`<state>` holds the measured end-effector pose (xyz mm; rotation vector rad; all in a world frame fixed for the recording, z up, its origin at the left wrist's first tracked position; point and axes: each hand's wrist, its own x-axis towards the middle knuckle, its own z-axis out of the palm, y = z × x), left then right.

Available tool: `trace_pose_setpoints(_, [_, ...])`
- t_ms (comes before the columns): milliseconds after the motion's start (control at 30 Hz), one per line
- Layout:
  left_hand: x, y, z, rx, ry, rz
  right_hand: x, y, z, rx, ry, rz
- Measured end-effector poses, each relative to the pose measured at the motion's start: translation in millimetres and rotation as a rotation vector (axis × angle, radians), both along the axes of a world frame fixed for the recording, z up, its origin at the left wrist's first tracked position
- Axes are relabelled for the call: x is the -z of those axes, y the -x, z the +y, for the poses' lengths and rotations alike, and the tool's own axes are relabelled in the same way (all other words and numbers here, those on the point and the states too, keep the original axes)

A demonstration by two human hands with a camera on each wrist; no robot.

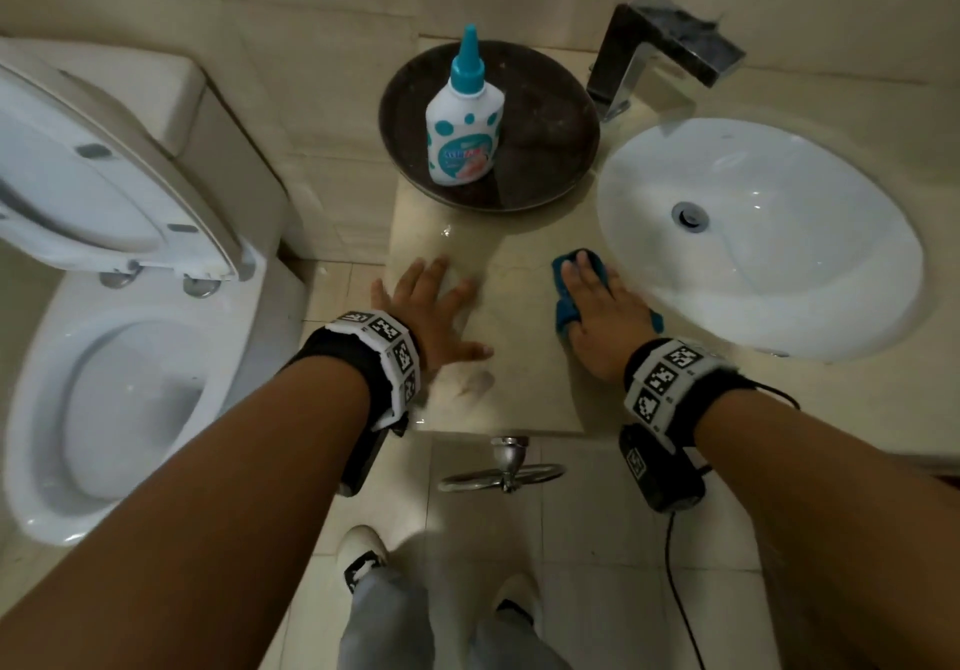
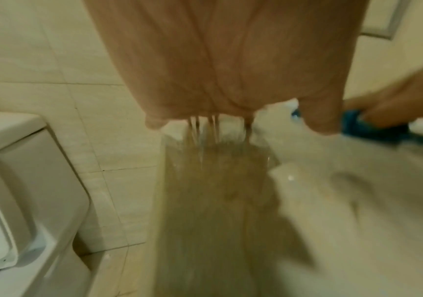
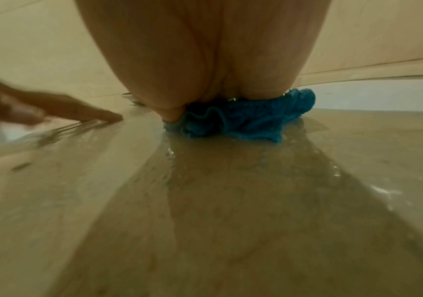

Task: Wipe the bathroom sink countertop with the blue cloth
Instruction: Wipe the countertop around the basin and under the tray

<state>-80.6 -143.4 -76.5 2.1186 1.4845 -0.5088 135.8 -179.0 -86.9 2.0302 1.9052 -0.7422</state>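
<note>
The blue cloth (image 1: 563, 300) lies bunched on the beige countertop (image 1: 519, 383), just left of the white sink basin (image 1: 769, 274). My right hand (image 1: 597, 306) lies flat on top of it, fingers straight, pressing it down; the cloth (image 3: 251, 118) bulges out under the palm in the right wrist view. My left hand (image 1: 431, 306) rests flat with spread fingers on the counter near its left edge, holding nothing. In the left wrist view the left hand (image 2: 230, 80) fills the top and the cloth (image 2: 373, 128) shows at the right. The counter looks wet and shiny.
A dark round tray (image 1: 550, 150) at the back of the counter holds a white bottle with a teal cap (image 1: 465, 118). A chrome tap (image 1: 649, 56) stands behind the basin. An open toilet (image 1: 119, 357) stands left of the counter. A towel ring (image 1: 504, 472) hangs below the front edge.
</note>
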Motion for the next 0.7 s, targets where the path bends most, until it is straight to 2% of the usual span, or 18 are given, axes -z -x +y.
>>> trace_pose_setpoints(167, [-24, 18, 39, -0.039, -0.190, -0.071, -6, 4, 10, 0.031, 0.031, 0.016])
trace_pose_setpoints(267, [-20, 35, 71, -0.142, -0.201, -0.130, -6, 8, 28, 0.077, 0.036, 0.021])
trace_pose_setpoints(367, [-12, 46, 104, -0.246, -0.216, -0.264, -5, 13, 39, 0.127, 0.030, 0.019])
trace_pose_setpoints(567, [-5, 45, 159, -0.598, -0.029, -0.495, -10, 17, 41, 0.177, 0.011, 0.008])
trace_pose_setpoints(700, [-6, 36, 181, -0.664, 0.004, -0.514, -12, 17, 44, 0.206, 0.003, 0.036])
